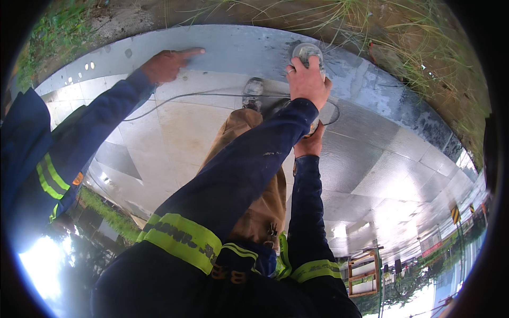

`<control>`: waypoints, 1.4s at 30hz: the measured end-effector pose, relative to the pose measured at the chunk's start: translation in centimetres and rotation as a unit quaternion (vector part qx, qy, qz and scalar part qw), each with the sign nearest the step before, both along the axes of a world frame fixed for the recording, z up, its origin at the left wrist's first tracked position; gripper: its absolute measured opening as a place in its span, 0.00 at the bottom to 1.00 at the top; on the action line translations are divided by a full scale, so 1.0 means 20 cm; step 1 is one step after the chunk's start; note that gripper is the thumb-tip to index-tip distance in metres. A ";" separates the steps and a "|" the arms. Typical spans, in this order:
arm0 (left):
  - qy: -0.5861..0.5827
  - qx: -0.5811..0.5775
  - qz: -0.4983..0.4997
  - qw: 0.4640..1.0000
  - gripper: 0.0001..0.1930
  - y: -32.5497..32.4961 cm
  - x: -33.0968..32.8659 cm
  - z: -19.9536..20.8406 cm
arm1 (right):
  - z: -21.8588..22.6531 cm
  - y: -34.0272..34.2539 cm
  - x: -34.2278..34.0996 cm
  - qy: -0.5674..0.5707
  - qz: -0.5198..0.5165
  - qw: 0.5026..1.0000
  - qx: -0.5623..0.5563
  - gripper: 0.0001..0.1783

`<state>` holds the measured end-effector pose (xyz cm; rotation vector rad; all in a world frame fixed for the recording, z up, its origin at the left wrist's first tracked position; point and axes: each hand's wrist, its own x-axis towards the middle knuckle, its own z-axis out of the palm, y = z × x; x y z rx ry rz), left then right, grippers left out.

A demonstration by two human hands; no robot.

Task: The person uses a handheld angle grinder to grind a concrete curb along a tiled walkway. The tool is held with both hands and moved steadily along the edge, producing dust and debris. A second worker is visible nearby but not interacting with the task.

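Note:
My left hand is closed over the front of an angle grinder, a ring on one finger. Its round, pale, dusty head rests on the grey stone curb. Nearer to me, my right hand is wrapped round the grinder's rear body, which my left sleeve and wrist partly hide. The disc's underside is out of sight. Wet, paler patches lie on the curb right of the grinder.
A co-worker's hand points along the curb from the left. A dark cable crosses the paving tiles near my shoe. Grass hangs over the curb's far edge. A wooden frame stands at lower right.

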<state>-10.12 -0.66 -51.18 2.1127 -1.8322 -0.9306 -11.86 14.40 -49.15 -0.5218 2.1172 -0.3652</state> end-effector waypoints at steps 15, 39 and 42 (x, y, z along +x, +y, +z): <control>-0.022 -0.007 -0.027 0.999 0.29 -0.04 -0.01 0.03 | 0.03 -0.06 0.02 -0.016 -0.017 1.000 -0.014 0.49; -0.028 0.036 -0.018 0.999 0.30 -0.05 0.07 0.03 | 0.09 -0.09 0.06 -0.031 -0.017 0.997 0.065 0.47; -0.011 -0.022 -0.019 1.000 0.30 -0.07 0.06 0.02 | 0.07 -0.11 0.06 -0.011 -0.003 0.999 0.042 0.48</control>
